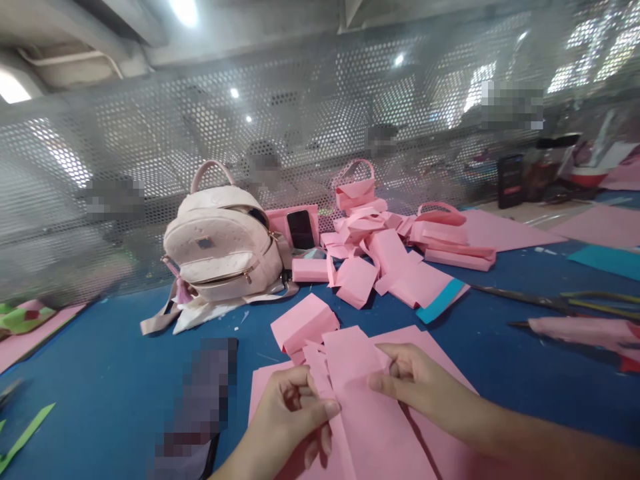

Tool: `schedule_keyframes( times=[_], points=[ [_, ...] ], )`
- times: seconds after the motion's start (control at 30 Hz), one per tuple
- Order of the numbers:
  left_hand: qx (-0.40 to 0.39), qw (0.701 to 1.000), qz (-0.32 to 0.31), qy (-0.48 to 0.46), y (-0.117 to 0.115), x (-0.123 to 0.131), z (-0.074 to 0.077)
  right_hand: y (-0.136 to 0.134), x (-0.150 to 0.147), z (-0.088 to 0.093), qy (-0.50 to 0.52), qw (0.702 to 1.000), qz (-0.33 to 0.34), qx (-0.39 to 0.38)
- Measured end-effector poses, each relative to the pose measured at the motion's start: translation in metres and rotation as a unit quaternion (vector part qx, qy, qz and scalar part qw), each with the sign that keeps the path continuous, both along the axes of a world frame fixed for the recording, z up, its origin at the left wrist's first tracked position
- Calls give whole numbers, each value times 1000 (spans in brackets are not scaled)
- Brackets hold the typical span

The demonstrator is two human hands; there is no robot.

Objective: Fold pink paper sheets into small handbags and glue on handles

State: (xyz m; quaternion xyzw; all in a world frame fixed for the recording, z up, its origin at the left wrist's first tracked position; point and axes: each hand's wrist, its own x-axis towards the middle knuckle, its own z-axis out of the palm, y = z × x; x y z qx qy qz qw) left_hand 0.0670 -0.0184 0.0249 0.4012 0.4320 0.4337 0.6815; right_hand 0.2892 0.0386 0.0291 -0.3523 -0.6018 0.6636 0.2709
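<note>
Between my two hands is a long folded strip of pink paper (363, 400), its far end raised off the table. My left hand (295, 420) pinches its left edge between thumb and fingers. On the right edge, the thumb and fingers of my right hand (415, 380) are closed on the same paper. Larger pink sheets (440, 353) lie flat underneath. Just beyond my hands sits a folded pink paper piece (305, 323), close to a heap of more folded pink pieces (387, 250).
A pale backpack (225, 240) stands at the back, with a phone (301, 230) propped beside it. Another phone (205, 393) lies left of my hands. Scissors (555, 303) and a pink-handled tool (580, 330) lie at right. A perforated metal screen (300, 127) rises behind the blue table (120, 373).
</note>
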Motion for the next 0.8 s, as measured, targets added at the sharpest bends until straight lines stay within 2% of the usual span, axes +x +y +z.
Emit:
schedule_keyframes(
  times=[0.3, 0.43, 0.53, 0.73, 0.8],
  points=[
    [0, 999, 34, 25, -1, 4, 4, -1, -2, 3, -37, 997, -41, 46],
    [6, 999, 38, 30, 0, 4, 6, -2, -2, 3, -67, 994, -69, 54],
    [-12, 999, 30, 44, 1, 5, 7, -3, -2, 2, -53, 994, -85, 53],
    [-35, 998, 27, 51, 1, 5, 6, -4, -3, -2, 16, 1000, 13, 15],
    [-31, 998, 25, 46, 1, 4, 6, -3, -3, -4, 2, 1000, 8, 10]
  ],
)
